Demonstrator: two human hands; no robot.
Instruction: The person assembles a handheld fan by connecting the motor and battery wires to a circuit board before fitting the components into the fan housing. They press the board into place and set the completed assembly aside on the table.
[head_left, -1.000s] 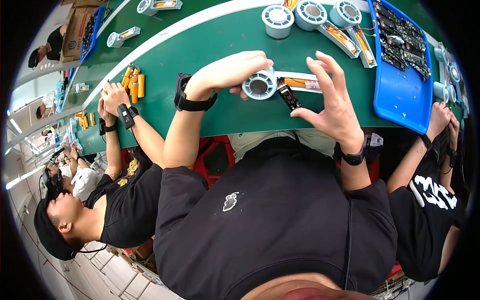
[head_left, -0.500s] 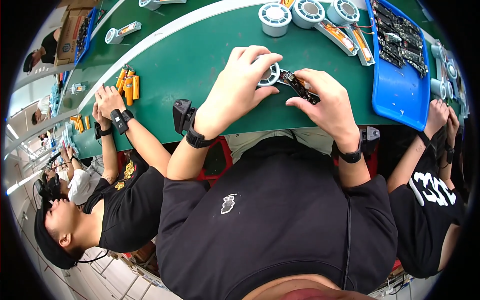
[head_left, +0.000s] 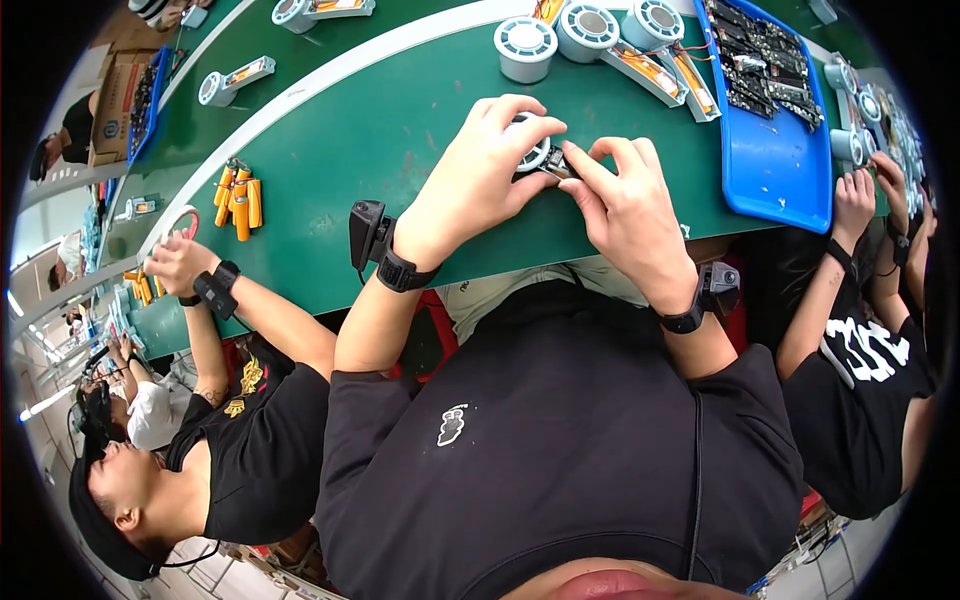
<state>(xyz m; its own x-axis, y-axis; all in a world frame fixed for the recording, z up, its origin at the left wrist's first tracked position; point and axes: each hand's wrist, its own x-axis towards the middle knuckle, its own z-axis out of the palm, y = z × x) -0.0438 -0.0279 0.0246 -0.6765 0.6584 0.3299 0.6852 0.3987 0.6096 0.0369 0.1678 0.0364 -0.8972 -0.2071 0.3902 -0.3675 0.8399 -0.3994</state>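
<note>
My left hand [head_left: 490, 170] is closed round a light blue-grey, vented round housing [head_left: 536, 152], thumb along its near side and fingers over its top. My right hand [head_left: 632, 205] pinches at a small black circuit board [head_left: 557, 160] against the housing's right side. Index finger and thumb of that hand meet at the board's right end, the other fingers curling above. Most of the board and the housing's handle part are hidden behind my fingers. Both hands are over the green table [head_left: 390, 140], near its front edge.
Similar housings with orange batteries [head_left: 645, 72] stand at the back right. Beside them is a blue tray [head_left: 775, 180] of circuit boards [head_left: 765, 60]. Orange batteries [head_left: 240, 205] lie at left. A co-worker's hands [head_left: 180, 265] hold a ring-shaped item; another person's hands [head_left: 855, 200] are at right.
My right hand has brought the board from a slanted hold, apart to the right, up against the housing. Its index finger and thumb now press together there. The view has shifted slightly.
</note>
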